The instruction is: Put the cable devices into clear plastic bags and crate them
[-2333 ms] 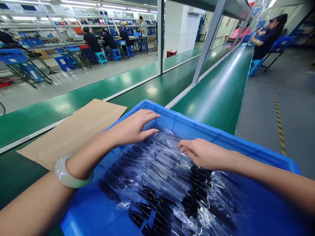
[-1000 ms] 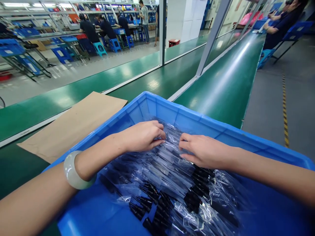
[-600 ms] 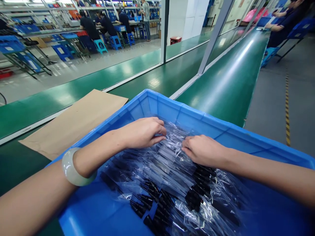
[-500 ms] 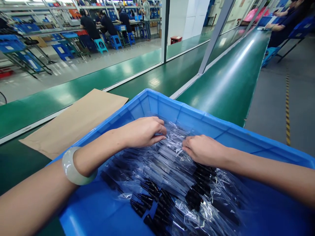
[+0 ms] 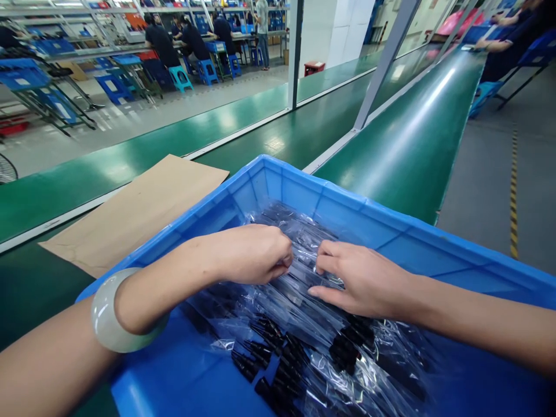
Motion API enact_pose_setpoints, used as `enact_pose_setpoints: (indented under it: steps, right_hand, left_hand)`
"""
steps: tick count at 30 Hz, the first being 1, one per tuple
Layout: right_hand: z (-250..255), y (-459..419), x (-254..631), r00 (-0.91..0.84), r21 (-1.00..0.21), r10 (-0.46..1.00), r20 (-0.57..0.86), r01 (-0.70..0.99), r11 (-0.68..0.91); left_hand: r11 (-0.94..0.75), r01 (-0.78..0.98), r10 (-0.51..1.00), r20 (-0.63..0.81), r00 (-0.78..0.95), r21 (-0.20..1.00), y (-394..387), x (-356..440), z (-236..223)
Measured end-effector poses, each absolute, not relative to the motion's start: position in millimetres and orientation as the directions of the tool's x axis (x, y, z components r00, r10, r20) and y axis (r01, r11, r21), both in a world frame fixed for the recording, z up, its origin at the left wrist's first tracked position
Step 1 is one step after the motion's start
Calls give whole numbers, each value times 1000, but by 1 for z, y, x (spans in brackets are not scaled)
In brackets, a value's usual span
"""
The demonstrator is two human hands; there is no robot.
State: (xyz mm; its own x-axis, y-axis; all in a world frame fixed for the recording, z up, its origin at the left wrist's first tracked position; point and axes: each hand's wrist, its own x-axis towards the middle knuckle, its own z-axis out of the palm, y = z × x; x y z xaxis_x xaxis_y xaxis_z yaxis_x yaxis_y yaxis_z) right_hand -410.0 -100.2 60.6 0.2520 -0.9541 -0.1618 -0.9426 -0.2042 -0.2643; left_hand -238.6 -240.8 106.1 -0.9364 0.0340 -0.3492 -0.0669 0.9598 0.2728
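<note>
Clear plastic bags [image 5: 299,307] with slim black parts in them lie piled in a blue plastic bin [image 5: 382,223]. Over the left of the pile is my left hand [image 5: 256,253], its fingers curled closed; whatever they may pinch is hidden. A pale green bangle [image 5: 106,315] sits on that forearm. My right hand [image 5: 369,278] lies over the bags' right side, thumb and fingers apart, with nothing visible between them. Black tapered ends [image 5: 286,365] of the parts show at the near end of the pile, and black blocky pieces [image 5: 345,350] lie to their right.
The bin stands on a green-topped bench [image 5: 391,156]. A sheet of brown cardboard [image 5: 139,211] lies beyond its left wall. Grey metal posts [image 5: 384,69] rise behind. Co-workers sit farther off, at the back left [image 5: 191,40] and far right [image 5: 508,46].
Both hands have moved nearer to me over the pile. My left fingers have curled in more, while my right thumb and fingers have spread apart. More bags show at the far end.
</note>
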Motion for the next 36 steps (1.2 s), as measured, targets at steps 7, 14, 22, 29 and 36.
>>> enact_pose_setpoints:
  steps: [7,14,22,29,36]
  right_hand:
    - [52,-101,-412,202,-262,-959,-196,-954,-148]
    - [64,-91,-400,380,-383,-894,-238,-883,-273]
    - [49,-90,-399,282,-252,-906,-315,-945,-207]
    - [66,-87,-392,271,-381,-938,-217,-908,-174]
    - [52,-85,-391,337,-348,-898,-281,-908,-232]
  left_hand:
    - [957,-84,8,-317,-948,278,-251,-236,105]
    - [957,-85,4,-304,-953,277,-251,-237,107]
    - [959,-106,-16,-323,-946,264,-250,-238,109]
    - [957,-119,-25,-332,-943,265,-250,-238,109]
    - [956,-124,-31,-328,-944,266,-249,-238,110]
